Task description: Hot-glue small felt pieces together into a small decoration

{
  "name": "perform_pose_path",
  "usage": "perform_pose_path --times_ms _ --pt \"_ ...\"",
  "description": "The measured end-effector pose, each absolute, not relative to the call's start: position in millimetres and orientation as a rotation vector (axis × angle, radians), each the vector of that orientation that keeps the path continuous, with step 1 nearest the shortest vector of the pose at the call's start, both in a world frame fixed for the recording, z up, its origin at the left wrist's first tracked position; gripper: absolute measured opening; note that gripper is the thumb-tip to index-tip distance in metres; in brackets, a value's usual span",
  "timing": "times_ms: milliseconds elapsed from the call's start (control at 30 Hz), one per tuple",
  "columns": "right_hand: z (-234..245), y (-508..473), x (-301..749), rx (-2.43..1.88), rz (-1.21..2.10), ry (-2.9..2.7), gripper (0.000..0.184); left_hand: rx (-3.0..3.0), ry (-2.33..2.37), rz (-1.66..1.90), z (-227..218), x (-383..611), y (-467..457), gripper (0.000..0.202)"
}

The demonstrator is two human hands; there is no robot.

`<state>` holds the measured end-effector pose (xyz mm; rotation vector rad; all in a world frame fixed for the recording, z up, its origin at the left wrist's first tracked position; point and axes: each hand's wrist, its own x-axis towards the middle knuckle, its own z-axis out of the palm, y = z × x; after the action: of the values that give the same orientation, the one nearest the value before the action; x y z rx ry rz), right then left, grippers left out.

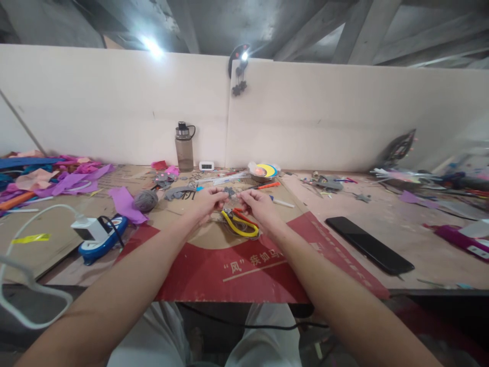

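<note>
My left hand [209, 203] pinches a small dark grey flower-shaped piece [229, 191] above the cardboard. Close to its right, the fingertips of my right hand [260, 205] are pressed together; what they hold is too small to make out. Just below both hands lie pliers [244, 230] with one yellow and one red handle, resting on the red and brown cardboard sheet [198, 275]. A ball of grey yarn [145, 201] sits left of my left hand, with a grey cut-out shape [179, 192] nearby.
A water bottle [185, 148] and small white digital clock [207, 166] stand by the partition. Purple paper scraps [126, 204] and a blue power strip [103, 242] with a white cable are left. A black phone [369, 244] lies right. A grey flower ornament [239, 87] hangs above.
</note>
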<state>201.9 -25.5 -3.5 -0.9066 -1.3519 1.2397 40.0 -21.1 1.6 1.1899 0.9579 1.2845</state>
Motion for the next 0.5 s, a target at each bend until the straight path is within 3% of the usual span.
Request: perform_pose_path --times_ms 267,500 --pt "34.4 5.2 242.7 -0.967 1.117 -1.246 0.019 1.142 1.029 1.367 0.6 32.2 -18.7 0.013" --pt "13.9 11.8 230.6 -1.147 0.792 -1.633 0.014 1.17 1.05 1.377 -3.5 30.5 -15.7 0.018"
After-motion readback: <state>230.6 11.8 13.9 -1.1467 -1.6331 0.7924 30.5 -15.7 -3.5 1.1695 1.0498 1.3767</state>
